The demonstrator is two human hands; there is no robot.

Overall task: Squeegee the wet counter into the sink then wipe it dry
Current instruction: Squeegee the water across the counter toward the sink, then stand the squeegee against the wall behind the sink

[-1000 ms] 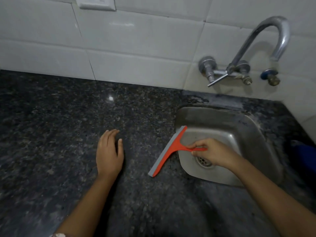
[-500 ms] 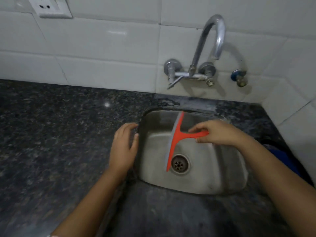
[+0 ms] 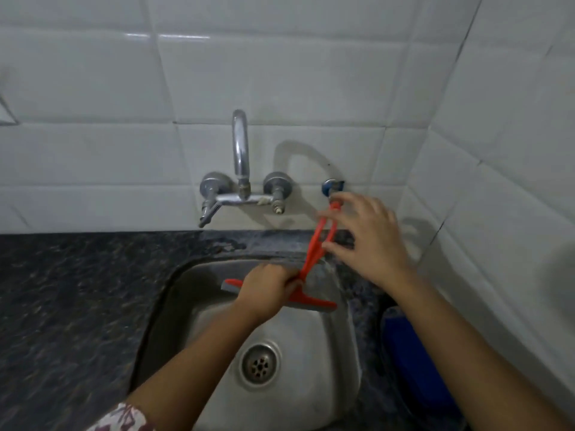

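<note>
– Tiles, glossy and white, cover the whole back wall (image 3: 280,73) and turn the corner on the right. What sits under them?

– The dark speckled granite counter (image 3: 71,290), with a stainless steel sink (image 3: 193,309) sunk into it. A wet-looking patch shows on the strip behind the basin.

– And to the right of the sink?

– A blue thing (image 3: 413,362) lies on the counter just beside the rim. It is too dark there to say what it is.

– What is on the wall?

– A chrome wall tap (image 3: 240,150), its arched spout facing out over the sink.

– Where are the person's hands?

– Both are on the red squeegee (image 3: 314,303), which is held over the back half of the sink, off the counter. Its grey-edged blade lies crosswise above the basin and the looped handle rises toward the wall.

– Which hand holds what?

– The left hand (image 3: 267,290) is fisted round the neck, where handle meets blade. The right hand (image 3: 370,241) pinches the top of the loop between thumb and forefinger. Its other fingers are spread, and one touches the handle lower down.

– What is near that top end?

– A small blue valve (image 3: 331,185) on the wall, just above the pinch. Whether the handle touches it, I cannot tell.

– Anything smaller?

– The round drain strainer (image 3: 259,365) in the sink floor, and a patterned sleeve (image 3: 124,418) on the left forearm, at the bottom edge.
</note>
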